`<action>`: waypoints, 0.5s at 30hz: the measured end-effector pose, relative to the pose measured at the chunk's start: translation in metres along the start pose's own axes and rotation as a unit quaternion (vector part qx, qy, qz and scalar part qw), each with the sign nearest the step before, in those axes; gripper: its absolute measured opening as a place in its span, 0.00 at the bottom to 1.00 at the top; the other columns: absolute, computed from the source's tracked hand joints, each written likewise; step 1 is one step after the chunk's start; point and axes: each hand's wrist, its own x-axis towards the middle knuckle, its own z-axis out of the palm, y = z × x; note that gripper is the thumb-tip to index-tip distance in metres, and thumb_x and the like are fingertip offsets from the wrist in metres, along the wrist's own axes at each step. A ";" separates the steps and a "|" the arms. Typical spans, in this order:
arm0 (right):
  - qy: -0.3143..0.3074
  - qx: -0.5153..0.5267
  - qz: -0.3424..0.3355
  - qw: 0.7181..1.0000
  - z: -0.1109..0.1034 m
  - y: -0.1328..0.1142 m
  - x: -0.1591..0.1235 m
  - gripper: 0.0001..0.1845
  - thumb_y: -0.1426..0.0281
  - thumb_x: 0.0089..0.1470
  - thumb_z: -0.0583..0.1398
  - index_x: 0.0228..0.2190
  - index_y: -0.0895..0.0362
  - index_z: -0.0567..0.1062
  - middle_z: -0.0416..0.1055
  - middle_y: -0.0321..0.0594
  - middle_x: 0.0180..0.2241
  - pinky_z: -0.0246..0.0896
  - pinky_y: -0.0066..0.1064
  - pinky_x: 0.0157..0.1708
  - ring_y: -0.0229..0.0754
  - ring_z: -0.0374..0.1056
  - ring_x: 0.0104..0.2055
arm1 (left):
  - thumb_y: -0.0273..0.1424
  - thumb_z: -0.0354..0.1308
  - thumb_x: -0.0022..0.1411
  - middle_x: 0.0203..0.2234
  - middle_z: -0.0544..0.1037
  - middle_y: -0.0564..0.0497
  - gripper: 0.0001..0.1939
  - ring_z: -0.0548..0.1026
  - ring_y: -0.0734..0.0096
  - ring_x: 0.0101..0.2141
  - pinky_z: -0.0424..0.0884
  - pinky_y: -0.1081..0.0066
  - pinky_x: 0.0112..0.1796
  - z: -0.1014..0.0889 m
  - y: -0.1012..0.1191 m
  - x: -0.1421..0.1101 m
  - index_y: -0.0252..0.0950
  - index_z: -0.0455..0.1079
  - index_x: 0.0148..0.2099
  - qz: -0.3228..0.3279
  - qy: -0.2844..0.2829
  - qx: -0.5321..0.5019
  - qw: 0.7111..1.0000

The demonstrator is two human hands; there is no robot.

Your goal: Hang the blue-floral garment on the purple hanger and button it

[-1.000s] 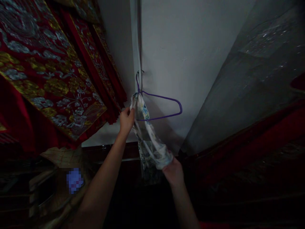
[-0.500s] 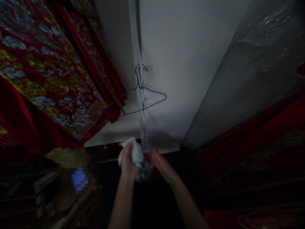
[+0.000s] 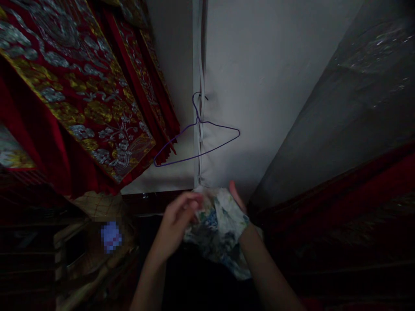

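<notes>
A crumpled white cloth (image 3: 223,216) with blue, green and grey patterning hangs in folds between my hands. My left hand (image 3: 178,216) is at its left edge, its fingers curled in and pinching near the top of the cloth. On the other side, my right hand (image 3: 239,201) has the cloth bunched against it. One finger or thumb of it points up past the fabric, and the rest is hidden behind the folds. Above both hands a purple wire hanger (image 3: 198,156) hangs with nothing on it.
The hanger's hook catches on a pale strap (image 3: 201,65) running down the wall (image 3: 246,86). Red embroidered cloth (image 3: 97,108) hangs at the left. Below it stands a bamboo-like chair (image 3: 87,259) with a blurred blue item (image 3: 111,236). Plastic sheeting (image 3: 356,77) covers the right side.
The cloth has opened out from a small bundle and shifted right, showing its pattern. My right hand has moved right and partly behind it. The view has shifted slightly.
</notes>
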 end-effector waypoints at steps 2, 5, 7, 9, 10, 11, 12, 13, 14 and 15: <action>-0.008 -0.003 0.013 1.000 0.008 0.004 0.004 0.44 0.33 0.48 0.57 0.45 0.60 0.77 0.78 0.50 0.45 0.68 0.44 0.51 0.54 0.74 0.50 | 0.50 0.49 0.71 0.49 0.78 0.45 0.23 0.73 0.59 0.50 0.69 0.65 0.50 -0.013 -0.010 0.023 0.39 0.73 0.52 0.032 0.107 -0.022 0.994; -0.064 -0.123 0.077 0.987 0.014 0.007 0.005 0.35 0.42 0.41 0.69 0.38 0.59 0.77 0.78 0.41 0.35 0.69 0.31 0.40 0.41 0.74 0.36 | 0.59 0.31 0.69 0.50 0.77 0.41 0.38 0.72 0.54 0.52 0.67 0.59 0.54 -0.011 -0.026 0.034 0.37 0.72 0.51 0.019 -0.028 -0.074 0.997; -0.186 -0.271 0.142 0.934 0.012 0.000 -0.001 0.25 0.54 0.40 0.73 0.34 0.59 0.77 0.75 0.34 0.29 0.66 0.25 0.34 0.35 0.70 0.30 | 0.62 0.25 0.66 0.47 0.78 0.39 0.45 0.74 0.53 0.49 0.68 0.58 0.52 -0.001 -0.039 0.019 0.36 0.73 0.51 -0.004 -0.177 -0.045 0.983; -0.287 -0.423 0.176 0.841 0.007 -0.017 -0.013 0.14 0.65 0.43 0.72 0.29 0.60 0.77 0.72 0.30 0.25 0.62 0.23 0.30 0.32 0.66 0.26 | 0.63 0.33 0.66 0.46 0.78 0.39 0.41 0.74 0.53 0.47 0.69 0.60 0.51 0.006 -0.057 -0.007 0.36 0.73 0.50 -0.008 -0.275 0.073 0.959; -0.291 -0.488 0.168 0.805 0.004 -0.028 -0.020 0.08 0.69 0.46 0.69 0.27 0.60 0.77 0.70 0.30 0.23 0.61 0.22 0.29 0.32 0.64 0.25 | 0.62 0.39 0.66 0.44 0.79 0.40 0.38 0.75 0.53 0.45 0.69 0.61 0.49 0.007 -0.068 -0.021 0.36 0.74 0.48 -0.014 -0.298 0.150 0.942; -0.259 -0.544 0.140 0.786 0.001 -0.042 -0.028 0.02 0.73 0.48 0.66 0.27 0.60 0.78 0.69 0.30 0.22 0.59 0.22 0.28 0.31 0.63 0.25 | 0.60 0.45 0.65 0.42 0.79 0.40 0.34 0.75 0.53 0.43 0.70 0.61 0.47 0.005 -0.079 -0.033 0.35 0.75 0.45 -0.033 -0.306 0.228 0.924; -0.203 -0.587 0.094 0.778 -0.002 -0.056 -0.035 0.04 0.76 0.50 0.62 0.27 0.59 0.79 0.70 0.31 0.23 0.59 0.22 0.29 0.32 0.64 0.25 | 0.57 0.48 0.65 0.39 0.80 0.40 0.31 0.76 0.53 0.40 0.70 0.62 0.44 0.000 -0.088 -0.042 0.35 0.75 0.43 -0.060 -0.301 0.297 0.904; -0.131 -0.612 0.035 0.779 -0.005 -0.071 -0.041 0.10 0.78 0.50 0.59 0.30 0.59 0.81 0.72 0.32 0.25 0.60 0.22 0.30 0.32 0.65 0.27 | 0.54 0.50 0.65 0.36 0.80 0.40 0.27 0.76 0.53 0.38 0.70 0.62 0.41 -0.007 -0.096 -0.049 0.35 0.75 0.40 -0.088 -0.284 0.348 0.889; -0.058 -0.618 -0.029 0.784 -0.009 -0.086 -0.046 0.15 0.79 0.49 0.57 0.35 0.58 0.81 0.74 0.34 0.28 0.61 0.23 0.31 0.34 0.67 0.29 | 0.51 0.50 0.66 0.34 0.79 0.41 0.25 0.77 0.54 0.36 0.69 0.63 0.40 -0.016 -0.099 -0.052 0.35 0.75 0.39 -0.110 -0.257 0.379 0.882; 0.010 -0.606 -0.093 0.790 -0.014 -0.099 -0.047 0.19 0.78 0.49 0.57 0.41 0.56 0.81 0.76 0.35 0.31 0.63 0.24 0.32 0.35 0.69 0.30 | 0.48 0.50 0.67 0.33 0.79 0.42 0.22 0.77 0.54 0.35 0.69 0.63 0.39 -0.024 -0.099 -0.051 0.37 0.75 0.40 -0.120 -0.223 0.387 0.887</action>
